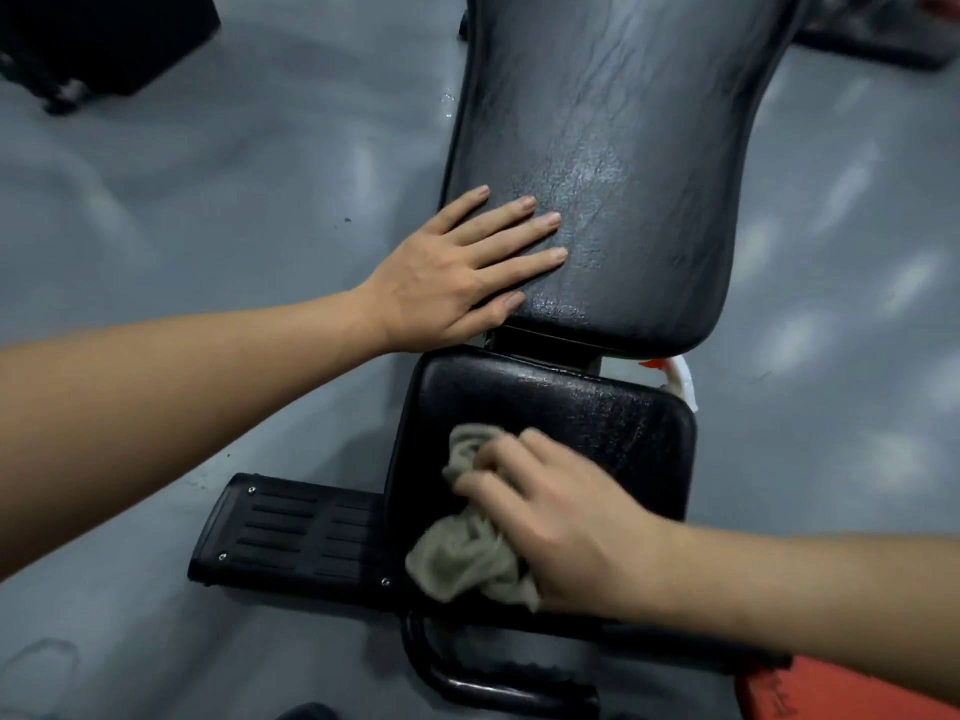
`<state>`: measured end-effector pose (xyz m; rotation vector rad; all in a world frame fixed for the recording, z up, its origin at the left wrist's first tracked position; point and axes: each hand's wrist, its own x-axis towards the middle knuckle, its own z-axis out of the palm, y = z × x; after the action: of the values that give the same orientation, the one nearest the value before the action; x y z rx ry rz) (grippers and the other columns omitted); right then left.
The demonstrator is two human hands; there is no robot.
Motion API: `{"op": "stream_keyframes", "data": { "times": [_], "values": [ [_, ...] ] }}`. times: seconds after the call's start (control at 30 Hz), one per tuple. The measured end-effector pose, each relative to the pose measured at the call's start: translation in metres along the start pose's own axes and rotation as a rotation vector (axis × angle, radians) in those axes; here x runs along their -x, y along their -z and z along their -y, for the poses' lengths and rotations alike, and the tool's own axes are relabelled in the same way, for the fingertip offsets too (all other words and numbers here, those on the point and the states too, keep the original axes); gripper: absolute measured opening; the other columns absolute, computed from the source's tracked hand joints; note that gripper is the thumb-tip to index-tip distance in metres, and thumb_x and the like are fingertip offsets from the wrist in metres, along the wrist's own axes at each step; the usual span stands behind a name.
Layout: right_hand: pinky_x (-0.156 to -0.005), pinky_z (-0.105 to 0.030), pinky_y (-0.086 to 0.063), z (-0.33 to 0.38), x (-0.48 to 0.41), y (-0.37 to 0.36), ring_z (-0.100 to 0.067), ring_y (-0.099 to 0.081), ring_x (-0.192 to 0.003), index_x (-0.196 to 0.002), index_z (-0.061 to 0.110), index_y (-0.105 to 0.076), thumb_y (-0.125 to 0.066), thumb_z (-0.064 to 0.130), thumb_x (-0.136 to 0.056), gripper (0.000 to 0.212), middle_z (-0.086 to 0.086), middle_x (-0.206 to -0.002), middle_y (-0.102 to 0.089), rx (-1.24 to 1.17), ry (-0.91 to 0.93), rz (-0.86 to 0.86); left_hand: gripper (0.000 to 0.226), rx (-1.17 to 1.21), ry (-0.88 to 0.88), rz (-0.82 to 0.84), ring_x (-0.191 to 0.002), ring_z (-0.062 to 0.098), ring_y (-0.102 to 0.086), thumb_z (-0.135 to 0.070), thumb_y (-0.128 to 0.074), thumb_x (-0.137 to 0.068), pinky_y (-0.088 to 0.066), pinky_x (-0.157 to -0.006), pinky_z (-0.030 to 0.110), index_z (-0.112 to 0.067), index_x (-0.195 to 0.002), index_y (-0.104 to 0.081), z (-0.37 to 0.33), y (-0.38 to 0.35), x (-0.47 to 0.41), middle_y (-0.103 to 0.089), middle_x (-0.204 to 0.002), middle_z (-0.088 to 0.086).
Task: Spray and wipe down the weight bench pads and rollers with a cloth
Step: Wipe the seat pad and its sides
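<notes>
Two hands in frame, both on the pads.

Nearest, bottom edge: bent black tube [467, 678] of the frame, running under the seat. Red item [831, 693] at bottom right, mostly cut off, can't tell what it is.

Right hand [566, 517] comes in from the right and sits on the near left part of the seat pad [597, 407]. Its fingers [488, 485] are bent over a bunched grey-beige cloth [467, 558], gripping it and pressing it onto the pad. Hand and cloth are blurred. Cloth sticks out past the fingertips and on the thumb side; its lower end reaches the pad's near left edge.

Seat pad: black, glossy, rounded corners. Left of it and lower: black ribbed plastic plate [291, 532] with screws [252, 490] at its corners, over the floor [182, 226].

Narrow gap between seat pad and back pad [623, 148].

Left hand [447, 272] lies flat on the back pad's near left corner, fingers straight, slightly spread, holding nothing. Palm hangs over the pad's left edge.

Back pad: black, creased, with a patch of sheen just beyond the left fingertips. Far end cut off at frame top.

White bottle [680, 379] with an orange part peeks out below the back pad's near right corner, mostly hidden.

Floor is grey and glossy with light patches. Dark object [104, 44] top left, well apart from the pads.
</notes>
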<state>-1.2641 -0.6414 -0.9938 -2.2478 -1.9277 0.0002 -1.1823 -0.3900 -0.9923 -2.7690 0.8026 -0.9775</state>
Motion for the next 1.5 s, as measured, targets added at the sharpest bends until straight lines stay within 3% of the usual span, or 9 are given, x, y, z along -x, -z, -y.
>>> {"op": "stream_keyframes", "data": {
  "times": [0.13,0.33,0.43,0.57,0.7,0.9,1.07,1.4,1.5],
  "values": [
    [-0.068,-0.039,-0.042,0.001,0.001,-0.002,-0.026,-0.043,-0.082,-0.115,0.014,-0.062,-0.056,0.024,-0.087,0.031,-0.009,-0.108,-0.051,0.056,0.202,0.077,0.049,0.019,-0.006,-0.006,-0.152,0.028,-0.03,-0.033,-0.041,-0.109,-0.026,-0.121,0.056,-0.019,-0.155,-0.043,0.001,0.001,-0.001,-0.036,-0.162,0.008],
    [-0.078,-0.049,-0.051,-0.068,-0.05,0.038,-0.035,-0.053,-0.091,-0.117,0.006,-0.06,-0.044,0.027,-0.081,0.045,-0.014,-0.106,-0.056,0.043,-0.251,-0.206,0.051,0.016,-0.012,0.028,-0.152,0.029,-0.03,-0.038,-0.024,-0.112,-0.025,-0.122,0.057,-0.018,-0.156,-0.042,0.002,0.003,0.0,-0.036,-0.163,0.009],
    [-0.08,-0.05,-0.049,-0.054,-0.046,0.028,-0.039,-0.055,-0.089,-0.118,-0.001,-0.062,-0.046,0.022,-0.082,0.045,-0.02,-0.109,-0.06,0.082,-0.215,-0.19,0.048,-0.003,-0.003,0.023,-0.153,0.027,-0.03,-0.033,-0.03,-0.112,-0.026,-0.121,0.057,-0.019,-0.156,-0.041,0.0,0.001,0.0,-0.035,-0.163,0.007],
    [-0.098,-0.047,-0.042,-0.008,-0.018,0.012,-0.04,-0.049,-0.116,-0.136,0.01,-0.058,-0.062,0.059,-0.077,0.076,-0.022,-0.141,-0.048,0.046,-0.084,0.029,0.048,0.002,0.001,0.019,-0.153,0.027,-0.029,-0.032,-0.034,-0.11,-0.025,-0.122,0.056,-0.02,-0.156,-0.041,0.002,0.001,0.0,-0.035,-0.163,0.006],
    [-0.107,-0.05,-0.036,0.007,0.002,0.004,-0.036,-0.042,-0.136,-0.152,0.017,-0.044,-0.038,0.077,-0.091,0.086,-0.014,-0.162,-0.033,0.165,-0.045,0.121,0.048,0.005,0.001,0.027,-0.153,0.027,-0.029,-0.032,-0.037,-0.11,-0.024,-0.122,0.056,-0.02,-0.156,-0.042,0.002,0.001,0.001,-0.035,-0.163,0.007],
    [-0.116,-0.05,-0.036,-0.031,-0.009,-0.005,-0.031,-0.04,-0.146,-0.152,0.023,-0.047,-0.049,0.033,-0.099,0.053,-0.006,-0.156,-0.046,0.18,0.071,-0.066,0.048,-0.025,-0.021,0.03,-0.151,0.026,-0.033,-0.033,-0.035,-0.11,-0.027,-0.121,0.055,-0.02,-0.156,-0.042,0.004,0.0,-0.001,-0.038,-0.162,0.006],
    [-0.111,-0.038,-0.044,-0.071,-0.039,0.024,-0.027,-0.052,-0.136,-0.145,0.008,-0.053,-0.063,0.02,-0.096,0.052,-0.01,-0.144,-0.057,0.075,-0.207,-0.288,0.051,-0.082,-0.197,0.104,-0.151,0.017,-0.033,-0.037,-0.033,-0.111,-0.032,-0.12,0.048,-0.022,-0.159,-0.034,0.031,0.009,-0.007,-0.034,-0.164,-0.001],
    [-0.118,-0.036,-0.035,-0.011,-0.031,-0.012,-0.028,-0.047,-0.14,-0.14,0.006,-0.059,-0.057,0.014,-0.099,0.042,-0.012,-0.145,-0.057,-0.027,0.277,-0.028,0.084,-0.007,-0.282,0.214,-0.155,0.041,-0.011,-0.064,-0.05,-0.098,-0.016,-0.123,0.06,-0.013,-0.16,-0.028,0.056,0.021,-0.003,-0.016,-0.166,0.025],
    [-0.114,-0.043,-0.041,-0.041,-0.049,0.005,-0.027,-0.048,-0.14,-0.143,0.009,-0.057,-0.058,0.01,-0.094,0.048,-0.01,-0.146,-0.055,-0.052,0.133,-0.092,0.075,-0.089,-0.268,0.236,-0.157,0.032,-0.011,-0.061,-0.041,-0.103,-0.015,-0.123,0.061,-0.018,-0.162,-0.024,0.067,0.018,0.012,-0.016,-0.169,0.013]
  ]
}}
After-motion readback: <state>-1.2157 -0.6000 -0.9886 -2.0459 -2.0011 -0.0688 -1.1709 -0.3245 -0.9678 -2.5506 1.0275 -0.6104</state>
